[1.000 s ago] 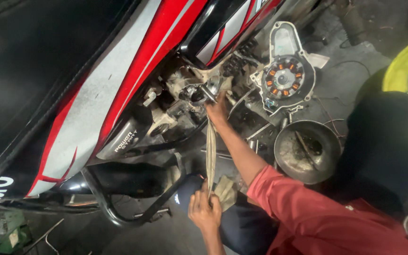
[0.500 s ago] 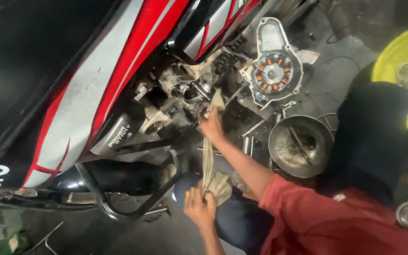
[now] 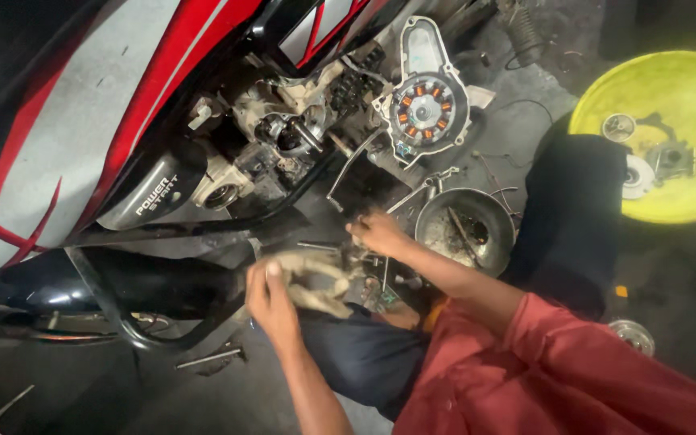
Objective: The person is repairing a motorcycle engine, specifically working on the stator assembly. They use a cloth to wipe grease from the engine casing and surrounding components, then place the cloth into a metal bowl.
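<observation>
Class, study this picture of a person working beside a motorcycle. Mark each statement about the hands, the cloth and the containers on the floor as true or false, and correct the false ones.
1. The left hand grips a dirty cloth. True.
2. The right hand rests inside the yellow basin. False: it is low beside the engine, near the round metal pan, far from the basin.
3. The stator cover with copper coils is off the engine and faces the camera. True.
4. The yellow basin is empty. False: metal parts lie in it.
5. The person wears a blue sleeve. False: the sleeve is red.
</observation>
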Available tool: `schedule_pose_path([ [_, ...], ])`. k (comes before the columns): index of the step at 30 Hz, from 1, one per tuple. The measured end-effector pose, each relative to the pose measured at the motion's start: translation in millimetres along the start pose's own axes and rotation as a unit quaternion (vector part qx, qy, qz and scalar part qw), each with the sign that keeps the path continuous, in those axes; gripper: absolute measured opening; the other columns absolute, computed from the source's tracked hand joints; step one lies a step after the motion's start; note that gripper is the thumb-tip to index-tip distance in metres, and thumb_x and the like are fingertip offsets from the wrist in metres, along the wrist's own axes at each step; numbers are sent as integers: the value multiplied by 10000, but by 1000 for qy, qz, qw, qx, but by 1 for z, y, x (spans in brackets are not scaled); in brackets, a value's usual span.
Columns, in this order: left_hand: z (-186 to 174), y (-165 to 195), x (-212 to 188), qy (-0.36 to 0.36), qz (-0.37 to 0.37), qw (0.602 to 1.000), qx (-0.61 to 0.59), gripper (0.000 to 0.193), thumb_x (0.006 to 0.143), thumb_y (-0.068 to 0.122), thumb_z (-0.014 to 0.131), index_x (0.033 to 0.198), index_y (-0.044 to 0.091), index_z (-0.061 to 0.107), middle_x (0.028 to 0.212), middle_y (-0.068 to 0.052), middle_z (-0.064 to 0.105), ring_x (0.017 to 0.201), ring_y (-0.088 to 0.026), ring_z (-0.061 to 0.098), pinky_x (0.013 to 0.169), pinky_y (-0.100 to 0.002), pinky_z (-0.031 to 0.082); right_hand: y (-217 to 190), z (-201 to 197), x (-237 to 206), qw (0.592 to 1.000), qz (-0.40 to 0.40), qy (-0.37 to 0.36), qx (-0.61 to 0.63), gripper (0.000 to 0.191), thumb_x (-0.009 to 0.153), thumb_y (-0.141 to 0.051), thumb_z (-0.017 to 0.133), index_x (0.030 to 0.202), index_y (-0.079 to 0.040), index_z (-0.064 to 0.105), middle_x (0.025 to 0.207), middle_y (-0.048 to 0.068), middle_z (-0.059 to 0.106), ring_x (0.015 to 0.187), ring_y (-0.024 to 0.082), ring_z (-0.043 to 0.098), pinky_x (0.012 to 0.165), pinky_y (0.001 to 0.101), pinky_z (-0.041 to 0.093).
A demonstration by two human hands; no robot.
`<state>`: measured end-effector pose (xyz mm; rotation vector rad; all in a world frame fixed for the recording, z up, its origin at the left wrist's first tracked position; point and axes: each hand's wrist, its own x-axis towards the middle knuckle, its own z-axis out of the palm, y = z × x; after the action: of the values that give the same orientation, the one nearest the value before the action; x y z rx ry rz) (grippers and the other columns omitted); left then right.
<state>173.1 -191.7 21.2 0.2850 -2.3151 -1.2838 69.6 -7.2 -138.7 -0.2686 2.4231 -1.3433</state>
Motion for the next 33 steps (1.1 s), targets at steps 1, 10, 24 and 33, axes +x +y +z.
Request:
schedule_pose_path([
  [1, 4, 10, 13, -16, 14, 1000, 20, 180, 1030, 94, 587, 1105, -41, 678, 1048, -149, 704, 939, -261, 663, 864, -350, 520, -2, -2, 0, 994, -79, 47, -55, 447, 990, -446, 614, 921, -28, 755, 1080, 196, 728, 1074, 355, 681, 937, 444, 548],
  [10, 25, -4, 90, -61, -13, 994, 91, 134, 978, 112, 696, 1032, -10, 692, 897, -120, 733, 780, -166, 663, 752, -320, 526, -35, -58, -6, 910, -283, -197, -232, 410, 767, -450, 768, 971, -95, 780, 1303, 206, 641, 1203, 524, 546, 859, 618, 493],
  [24, 36, -60, 97, -262, -108, 928, -241, 199, 900, -64, 660, 1048, 62, 622, 1078, 9, 614, 1011, -89, 559, 894, -249, 453, -108, -56, 37, 955, -280, -43, 82, 674, 732, -105, 768, 1334, -2, 483, 1206, 251, 668, 1093, 440, 667, 868, 465, 536],
  [33, 40, -69, 98, -327, -94, 926, -163, 342, 824, -81, 677, 1134, 62, 660, 962, 16, 575, 903, -92, 530, 803, -258, 451, -107, -86, 44, 978, -151, -143, -13, 245, 793, -201, 801, 974, -47, 740, 872, 134, 749, 801, 221, 739, 731, 363, 545],
])
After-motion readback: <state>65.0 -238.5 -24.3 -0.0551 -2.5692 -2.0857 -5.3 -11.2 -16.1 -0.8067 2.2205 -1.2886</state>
